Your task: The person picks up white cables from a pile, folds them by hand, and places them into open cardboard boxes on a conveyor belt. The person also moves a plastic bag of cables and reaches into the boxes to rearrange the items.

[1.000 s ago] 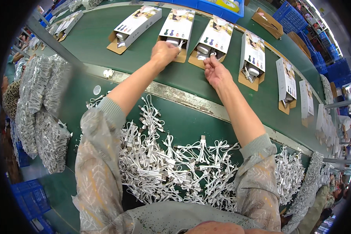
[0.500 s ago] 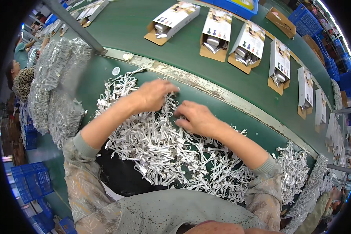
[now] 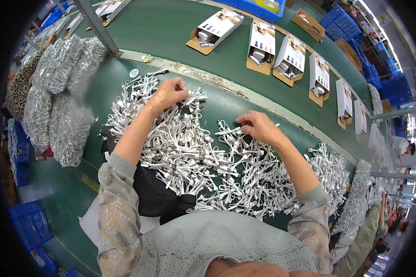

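A wide heap of short white cables [image 3: 185, 143], each bundled in a loop, covers the green bench in front of me. My left hand [image 3: 170, 94] is over the heap's far edge, its fingers curled in. What its fingertips hold, if anything, is hidden. To the right, my right hand [image 3: 260, 128] hovers at the far side of a second spread of cables [image 3: 259, 171]. Its fingers are bent, with the thumb a little apart, and no cable shows between them. A strip of bare green bench [image 3: 217, 110] separates the two hands.
Beyond a worn metal rail [image 3: 208, 79], open printed boxes [image 3: 262, 41] holding white devices stand on a green belt [image 3: 166, 39]. Clear bags of cables [image 3: 62, 101] are stacked at left. More cables [image 3: 330, 173] lie at right. A black mesh item [image 3: 155, 191] sits near my lap.
My hands have drawn apart: the left went left and farther away, the right moved right. A gap has opened between the cable heaps. The whole view has shifted slightly.
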Tool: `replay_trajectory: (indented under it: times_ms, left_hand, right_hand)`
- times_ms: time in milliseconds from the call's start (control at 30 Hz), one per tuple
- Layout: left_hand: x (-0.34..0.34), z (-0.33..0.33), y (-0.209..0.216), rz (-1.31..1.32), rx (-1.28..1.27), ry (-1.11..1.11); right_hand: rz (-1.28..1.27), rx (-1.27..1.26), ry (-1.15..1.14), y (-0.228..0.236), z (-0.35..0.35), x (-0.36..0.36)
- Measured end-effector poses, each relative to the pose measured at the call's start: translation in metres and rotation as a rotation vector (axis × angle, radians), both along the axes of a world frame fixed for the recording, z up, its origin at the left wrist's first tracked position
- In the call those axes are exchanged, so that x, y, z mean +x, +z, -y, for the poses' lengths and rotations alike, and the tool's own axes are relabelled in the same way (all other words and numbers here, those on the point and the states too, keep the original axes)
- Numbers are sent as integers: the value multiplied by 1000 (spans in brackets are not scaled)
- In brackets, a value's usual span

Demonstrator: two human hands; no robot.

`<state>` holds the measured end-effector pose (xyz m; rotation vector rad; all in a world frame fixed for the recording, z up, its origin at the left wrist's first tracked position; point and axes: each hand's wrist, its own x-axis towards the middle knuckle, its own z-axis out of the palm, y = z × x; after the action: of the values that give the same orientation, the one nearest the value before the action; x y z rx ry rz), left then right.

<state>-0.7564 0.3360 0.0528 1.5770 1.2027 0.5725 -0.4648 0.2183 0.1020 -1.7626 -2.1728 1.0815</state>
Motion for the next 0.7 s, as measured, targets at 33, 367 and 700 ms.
replay_trajectory:
  times_ms: [33, 367, 700]
  left_hand:
    - [-3, 1, -1, -9, 4, 6]
    - [-33, -6, -3, 118, -77, 1]
    - [-53, -32, -14, 83, 13, -24]
  right_hand:
    - [27, 58, 25, -6, 6, -3]
    - [179, 82, 19, 27, 20, -49]
    - [-1073, -191, -1014, -36, -132, -64]
